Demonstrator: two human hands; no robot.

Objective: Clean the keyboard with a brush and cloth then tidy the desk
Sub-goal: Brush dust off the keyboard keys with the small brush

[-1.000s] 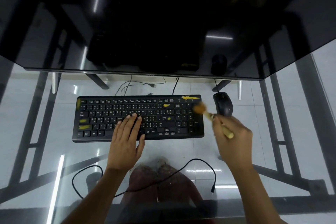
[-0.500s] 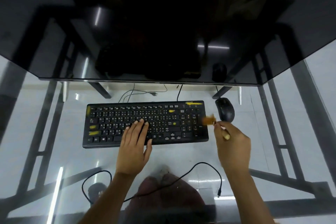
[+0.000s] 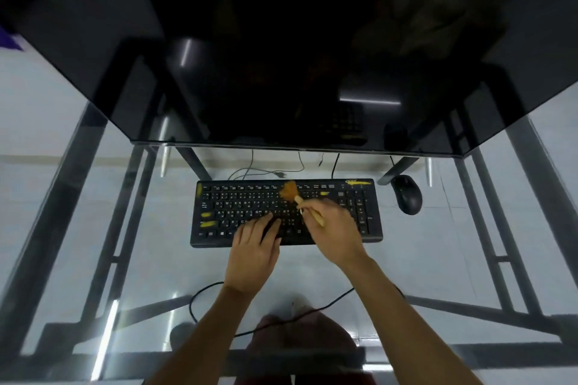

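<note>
Two hands work over the keyboard (image 3: 286,212), which lies flat on the glass desk (image 3: 438,244) near its middle, just below the dark raised shelf (image 3: 281,72). Starting at the left, yellow smears mark the keys at the keyboard's left end, and that part looks untouched by the bristles for now. Next comes the left hand (image 3: 253,255), palm down with its fingers spread and resting on the lower rows of keys; it grips nothing and seems to be pinning the board so it does not slide. Just to its right, the right hand (image 3: 334,228) is closed around the wooden handle of a small brush (image 3: 300,200), whose tan bristles point up and left and touch the upper key rows near the middle. Farther right, another yellow streak runs along the top edge above the number pad, and a black mouse (image 3: 406,194) sits apart from the keyboard on the glass. A loose black cable (image 3: 203,294) loops across the desk nearer the person.

By my reading, the brushing step is in hand. No cloth can be made out anywhere in view. The next move calls for short strokes along the rows, the left hand shifting aside to uncover the keys it hides.
</note>
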